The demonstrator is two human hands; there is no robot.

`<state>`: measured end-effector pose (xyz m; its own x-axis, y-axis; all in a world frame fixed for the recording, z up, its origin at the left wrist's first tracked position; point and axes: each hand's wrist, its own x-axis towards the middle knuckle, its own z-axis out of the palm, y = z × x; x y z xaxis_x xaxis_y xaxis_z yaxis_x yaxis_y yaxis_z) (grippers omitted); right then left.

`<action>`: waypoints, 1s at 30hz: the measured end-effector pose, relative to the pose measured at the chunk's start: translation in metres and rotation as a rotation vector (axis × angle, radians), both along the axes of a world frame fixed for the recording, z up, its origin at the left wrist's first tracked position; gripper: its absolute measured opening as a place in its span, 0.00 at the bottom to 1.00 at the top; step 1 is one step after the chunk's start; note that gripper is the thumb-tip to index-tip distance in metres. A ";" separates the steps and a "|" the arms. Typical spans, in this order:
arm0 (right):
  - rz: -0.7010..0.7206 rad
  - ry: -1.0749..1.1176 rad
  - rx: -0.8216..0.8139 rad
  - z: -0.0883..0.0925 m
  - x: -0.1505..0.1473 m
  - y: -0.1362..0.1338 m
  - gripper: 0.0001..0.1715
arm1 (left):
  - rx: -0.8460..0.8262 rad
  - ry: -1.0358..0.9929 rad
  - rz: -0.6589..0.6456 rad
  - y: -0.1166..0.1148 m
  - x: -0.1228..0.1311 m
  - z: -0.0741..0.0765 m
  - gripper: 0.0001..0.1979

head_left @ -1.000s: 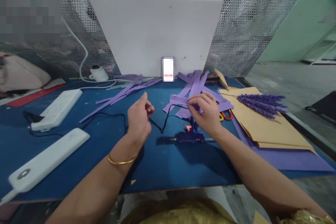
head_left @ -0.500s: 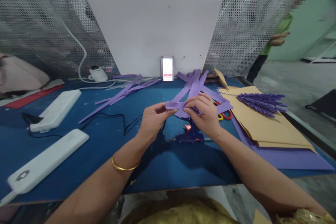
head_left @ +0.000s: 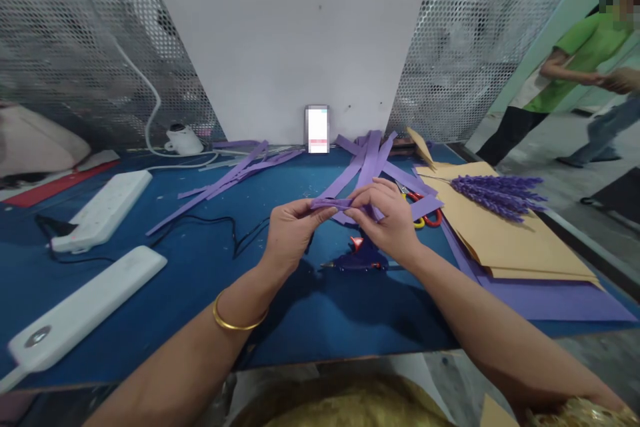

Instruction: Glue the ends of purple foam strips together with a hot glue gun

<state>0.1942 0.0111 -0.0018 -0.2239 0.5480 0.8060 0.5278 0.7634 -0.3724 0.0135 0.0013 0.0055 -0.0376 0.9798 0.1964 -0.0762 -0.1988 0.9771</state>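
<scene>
A folded purple paper strip (head_left: 331, 203) is stretched between my two hands above the blue table. My left hand (head_left: 296, 230) pinches its left end between thumb and fingers. The other end is pinched by my right hand (head_left: 384, 217), whose fingers cover part of the strip. Just below the hands a dark blue glue gun (head_left: 357, 262) lies on its side, nozzle to the left. Loose purple strips (head_left: 367, 160) are piled behind my right hand. Red-handled scissors (head_left: 434, 217) and a yellow handle (head_left: 419, 222) show partly beside it.
Brown paper sheets (head_left: 505, 247) with a lavender bunch (head_left: 500, 197) lie on purple paper (head_left: 555, 303) at right. Two white power strips (head_left: 90, 310) and a black cord (head_left: 220, 219) are at left. A phone (head_left: 318, 129) leans against a white board (head_left: 290, 53). People stand at far right.
The strip between my hands has tilted, so it now looks narrower, more edge-on. My hands have hardly moved. At far right, a person in green shows more fully and another person has come into view.
</scene>
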 end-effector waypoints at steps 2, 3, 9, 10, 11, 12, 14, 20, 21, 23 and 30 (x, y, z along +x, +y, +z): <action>0.027 0.026 -0.032 0.001 0.000 0.000 0.10 | 0.007 0.009 0.019 0.000 0.000 0.000 0.07; 0.045 0.044 -0.052 0.002 0.000 0.000 0.10 | 0.009 0.013 0.023 0.000 0.000 0.000 0.07; 0.070 0.135 -0.200 0.005 0.000 -0.004 0.08 | 0.022 0.019 0.016 -0.001 0.000 0.001 0.06; 0.057 0.142 -0.216 0.005 0.000 -0.005 0.07 | 0.025 0.018 0.011 -0.002 0.000 0.001 0.06; 0.049 0.146 -0.222 0.005 0.000 -0.005 0.08 | 0.028 0.017 0.007 -0.002 0.000 0.001 0.06; 0.050 0.142 -0.216 0.005 0.000 -0.005 0.10 | 0.032 0.017 0.002 -0.003 0.000 0.001 0.06; 0.075 0.105 -0.180 0.004 0.000 -0.004 0.11 | 0.040 0.018 -0.008 -0.004 0.000 0.001 0.05; 0.101 0.068 -0.139 0.004 0.000 0.000 0.09 | 0.078 0.052 -0.016 -0.003 -0.001 -0.001 0.05; 0.097 0.072 -0.136 0.004 0.001 0.000 0.09 | 0.090 0.052 -0.013 -0.003 -0.001 -0.002 0.06; 0.095 0.070 -0.127 0.005 0.001 0.000 0.09 | 0.114 0.055 -0.005 -0.003 -0.002 -0.003 0.07; 0.095 0.085 -0.136 0.006 0.002 -0.001 0.10 | 0.152 0.123 0.093 -0.003 -0.005 -0.004 0.06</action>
